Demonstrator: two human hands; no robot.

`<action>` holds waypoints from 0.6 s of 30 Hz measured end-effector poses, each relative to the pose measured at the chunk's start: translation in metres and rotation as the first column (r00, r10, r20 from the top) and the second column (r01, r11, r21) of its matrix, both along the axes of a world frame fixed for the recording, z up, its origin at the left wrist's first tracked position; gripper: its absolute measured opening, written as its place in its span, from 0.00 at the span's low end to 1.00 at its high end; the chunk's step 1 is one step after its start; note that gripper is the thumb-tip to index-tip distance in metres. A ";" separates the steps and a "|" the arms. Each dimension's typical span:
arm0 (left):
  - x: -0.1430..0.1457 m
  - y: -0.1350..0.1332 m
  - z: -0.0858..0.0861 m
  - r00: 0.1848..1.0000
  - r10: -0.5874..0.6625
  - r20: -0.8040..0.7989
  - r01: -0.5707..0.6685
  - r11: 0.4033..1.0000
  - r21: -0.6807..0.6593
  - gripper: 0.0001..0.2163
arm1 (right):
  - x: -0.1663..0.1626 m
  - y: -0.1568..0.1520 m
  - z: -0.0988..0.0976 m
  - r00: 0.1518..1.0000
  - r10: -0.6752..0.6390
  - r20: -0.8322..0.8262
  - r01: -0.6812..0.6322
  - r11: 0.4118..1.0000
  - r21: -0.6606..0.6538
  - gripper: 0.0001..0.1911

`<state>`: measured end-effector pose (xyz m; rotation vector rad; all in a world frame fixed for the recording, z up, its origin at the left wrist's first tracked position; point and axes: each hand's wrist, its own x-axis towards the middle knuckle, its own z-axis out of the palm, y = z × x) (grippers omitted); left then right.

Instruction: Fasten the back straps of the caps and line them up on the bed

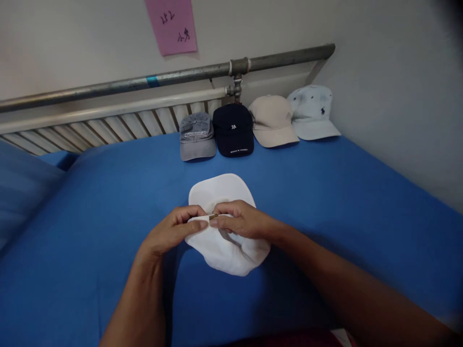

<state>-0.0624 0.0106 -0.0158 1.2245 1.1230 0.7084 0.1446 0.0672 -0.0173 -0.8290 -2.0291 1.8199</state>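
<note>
A white cap [220,193] lies on the blue sheet [108,207] in front of me, its brim pointing away. My left hand [177,229] pinches the cap's back strap from the left. My right hand [242,221] pinches the same strap from the right, and a small brass buckle [213,217] shows between the two sets of fingertips. Both hands are closed on the strap above the cap's rear opening.
Four caps sit in a row against the back: grey [197,137], navy [232,130], beige [272,120] and pale blue [313,112]. A metal pipe rail [162,79] and slatted headboard run behind them. A pink note [173,24] hangs on the wall.
</note>
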 end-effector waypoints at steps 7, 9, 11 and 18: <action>0.001 0.001 0.000 1.000 0.005 0.010 -0.005 0.999 0.044 0.11 | -0.003 -0.002 0.003 0.999 -0.027 -0.019 0.027 1.000 -0.003 0.14; 0.001 0.002 -0.001 1.000 0.016 0.004 -0.016 0.999 0.035 0.12 | -0.003 -0.002 0.005 0.999 -0.047 -0.004 0.047 0.999 -0.028 0.16; 0.001 0.002 -0.001 0.999 0.042 0.009 -0.042 0.999 0.028 0.13 | 0.000 -0.001 0.008 0.998 -0.062 -0.008 0.061 0.995 -0.073 0.16; -0.003 -0.001 -0.003 0.993 0.112 0.047 -0.112 0.994 -0.017 0.12 | 0.029 0.010 0.024 1.000 0.004 -0.024 -0.008 0.986 -0.166 0.10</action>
